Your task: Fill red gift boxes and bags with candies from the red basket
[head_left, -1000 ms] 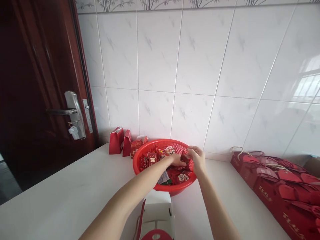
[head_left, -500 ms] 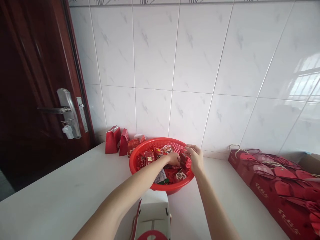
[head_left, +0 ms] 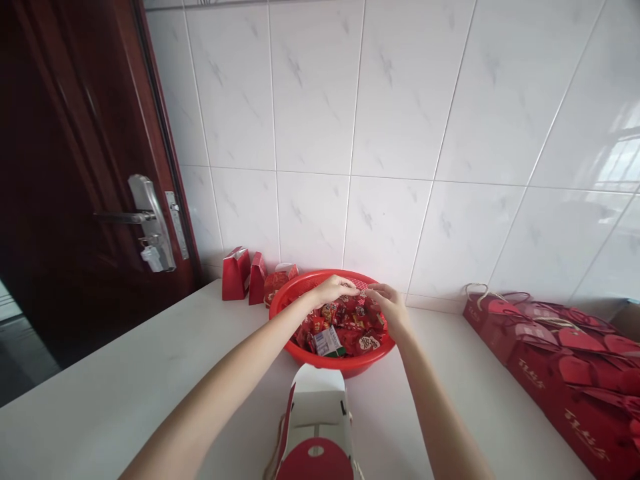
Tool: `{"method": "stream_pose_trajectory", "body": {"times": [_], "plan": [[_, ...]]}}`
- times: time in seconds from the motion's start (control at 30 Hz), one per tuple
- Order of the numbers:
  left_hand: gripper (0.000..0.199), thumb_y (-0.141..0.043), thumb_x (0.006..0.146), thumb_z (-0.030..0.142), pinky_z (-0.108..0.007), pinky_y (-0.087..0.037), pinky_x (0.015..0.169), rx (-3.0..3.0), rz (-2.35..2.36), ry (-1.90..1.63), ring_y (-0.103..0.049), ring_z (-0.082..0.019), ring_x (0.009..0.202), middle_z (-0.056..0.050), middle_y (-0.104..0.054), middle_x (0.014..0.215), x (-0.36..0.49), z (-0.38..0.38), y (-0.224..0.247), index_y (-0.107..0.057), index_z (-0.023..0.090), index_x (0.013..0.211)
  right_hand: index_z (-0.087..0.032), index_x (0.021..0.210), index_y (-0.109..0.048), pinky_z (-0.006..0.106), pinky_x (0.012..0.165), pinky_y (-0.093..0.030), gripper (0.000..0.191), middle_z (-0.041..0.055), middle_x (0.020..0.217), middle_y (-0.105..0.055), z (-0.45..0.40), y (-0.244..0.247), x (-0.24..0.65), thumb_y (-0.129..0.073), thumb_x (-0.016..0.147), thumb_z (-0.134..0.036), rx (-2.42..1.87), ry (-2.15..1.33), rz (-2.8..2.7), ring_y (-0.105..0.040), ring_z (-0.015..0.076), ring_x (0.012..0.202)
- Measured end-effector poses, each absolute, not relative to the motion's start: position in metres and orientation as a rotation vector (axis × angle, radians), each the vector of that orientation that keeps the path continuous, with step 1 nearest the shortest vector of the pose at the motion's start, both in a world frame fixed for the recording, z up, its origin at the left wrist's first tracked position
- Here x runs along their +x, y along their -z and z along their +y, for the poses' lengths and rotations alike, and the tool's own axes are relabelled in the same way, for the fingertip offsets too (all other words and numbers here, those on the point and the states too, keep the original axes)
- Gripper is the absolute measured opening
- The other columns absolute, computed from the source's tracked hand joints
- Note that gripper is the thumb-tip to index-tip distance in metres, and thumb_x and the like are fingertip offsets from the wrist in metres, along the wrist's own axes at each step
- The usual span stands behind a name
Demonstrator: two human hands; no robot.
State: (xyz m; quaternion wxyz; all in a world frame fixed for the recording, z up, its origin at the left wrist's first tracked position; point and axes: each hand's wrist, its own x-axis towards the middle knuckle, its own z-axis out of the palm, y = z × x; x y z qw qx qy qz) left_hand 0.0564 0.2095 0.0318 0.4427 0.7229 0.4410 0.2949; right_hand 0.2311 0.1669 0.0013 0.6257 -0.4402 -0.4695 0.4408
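Observation:
A red plastic basket (head_left: 350,364) holds many red wrapped packets and a small white and green packet (head_left: 329,341). Over its back part, my left hand (head_left: 336,291) has thumb and fingers drawn together at a small red and white item (head_left: 363,293). Close beside it, my right hand (head_left: 391,305) reaches the same item from the right, fingers bent around its edge. Part of the item is hidden by the fingers. Nearer to me stands an open box (head_left: 320,400), white inside, with a red round flap and rope at its sides.
Small red boxes (head_left: 235,275) stand by the wall left of the basket. Several red gift boxes with rope handles (head_left: 545,373) form a row at the right. A dark wooden door (head_left: 90,167) with a metal handle is at the left.
My left hand has moved up and back from inside the basket towards my right hand. The view has shifted slightly, showing more of the open box.

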Motion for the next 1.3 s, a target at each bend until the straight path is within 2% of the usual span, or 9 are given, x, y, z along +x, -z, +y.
{"method": "stream_pose_trajectory", "body": {"times": [0.17,0.3,0.4,0.57,0.63,0.77,0.93,1.03,1.3], "plan": [[0.036,-0.075,0.078,0.05,-0.033,-0.053,0.08,1.638,1.081,-0.751,-0.064,-0.024,0.1,-0.008,-0.074,0.108,0.052,0.2,-0.026,-0.077,0.017,0.092,-0.018,0.073,-0.071,0.031,0.06,-0.049,0.046,0.0025,0.066,-0.068,0.165,-0.003,0.231,-0.089,0.048,-0.052,-0.988,-1.059,-1.133,-0.061,0.0166,0.058],[0.034,-0.073,0.083,0.052,-0.032,-0.056,0.075,1.367,1.14,-0.601,-0.067,-0.02,0.082,-0.005,-0.073,0.085,0.051,0.197,-0.026,-0.072,0.018,0.085,-0.018,0.073,-0.069,0.03,0.058,-0.049,0.046,0.0006,0.065,-0.066,0.164,-0.003,0.231,-0.089,0.048,-0.052,-0.986,-1.048,-1.114,-0.059,0.0143,0.055],[0.04,-0.078,0.078,0.055,-0.033,-0.057,0.078,1.31,1.194,-0.492,-0.068,-0.02,0.075,-0.005,-0.068,0.069,0.05,0.199,-0.024,-0.069,0.016,0.076,-0.018,0.071,-0.068,0.029,0.056,-0.048,0.045,0.0002,0.062,-0.065,0.164,-0.002,0.231,-0.088,0.048,-0.051,-1.003,-1.041,-1.109,-0.058,0.0138,0.051],[0.042,-0.081,0.072,0.057,-0.034,-0.055,0.079,1.616,1.233,-0.362,-0.07,-0.024,0.083,-0.007,-0.072,0.077,0.051,0.201,-0.016,-0.069,0.017,0.077,-0.019,0.071,-0.068,0.029,0.057,-0.049,0.04,0.0013,0.064,-0.067,0.164,-0.002,0.231,-0.087,0.05,-0.046,-1.009,-1.037,-1.112,-0.06,0.0147,0.054],[0.034,-0.08,0.072,0.052,-0.033,-0.053,0.08,1.81,1.216,-0.333,-0.069,-0.025,0.088,-0.007,-0.073,0.082,0.053,0.2,-0.012,-0.072,0.019,0.078,-0.019,0.072,-0.067,0.029,0.058,-0.05,0.038,0.0014,0.066,-0.067,0.164,-0.002,0.231,-0.087,0.051,-0.043,-1.004,-1.035,-1.105,-0.062,0.0152,0.058],[0.024,-0.087,0.06,0.034,-0.032,-0.047,0.083,1.959,1.203,-0.305,-0.067,-0.027,0.092,-0.003,-0.075,0.087,0.059,0.2,-0.004,-0.077,0.023,0.078,-0.019,0.072,-0.067,0.029,0.061,-0.052,0.037,0.0014,0.068,-0.068,0.164,-0.003,0.232,-0.087,0.049,-0.04,-0.991,-1.033,-1.098,-0.064,0.0162,0.062],[0.009,-0.08,0.063,0.022,-0.034,-0.046,0.082,1.99,1.246,-0.397,-0.066,-0.027,0.084,-0.003,-0.07,0.071,0.063,0.203,0.006,-0.072,0.02,0.065,-0.019,0.072,-0.068,0.03,0.065,-0.053,0.035,0.0017,0.071,-0.068,0.163,-0.003,0.232,-0.086,0.05,-0.039,-0.981,-1.04,-1.117,-0.064,0.0164,0.065],[0.014,-0.077,0.068,0.022,-0.035,-0.047,0.079,1.947,1.24,-0.526,-0.064,-0.026,0.079,-0.003,-0.065,0.063,0.061,0.208,0.006,-0.067,0.017,0.06,-0.019,0.07,-0.068,0.031,0.068,-0.053,0.034,0.0027,0.071,-0.069,0.163,-0.003,0.232,-0.087,0.051,-0.04,-0.981,-1.038,-1.135,-0.063,0.017,0.069],[0.023,-0.074,0.081,0.037,-0.036,-0.052,0.092,1.724,1.049,-0.893,-0.068,-0.025,0.1,-0.007,-0.078,0.098,0.057,0.214,-0.003,-0.077,0.015,0.088,-0.019,0.067,-0.069,0.032,0.065,-0.05,0.029,0.0029,0.068,-0.068,0.168,0.005,0.234,-0.084,0.051,-0.037,-1.012,-1.013,-1.199,-0.062,0.0197,0.07]]}}
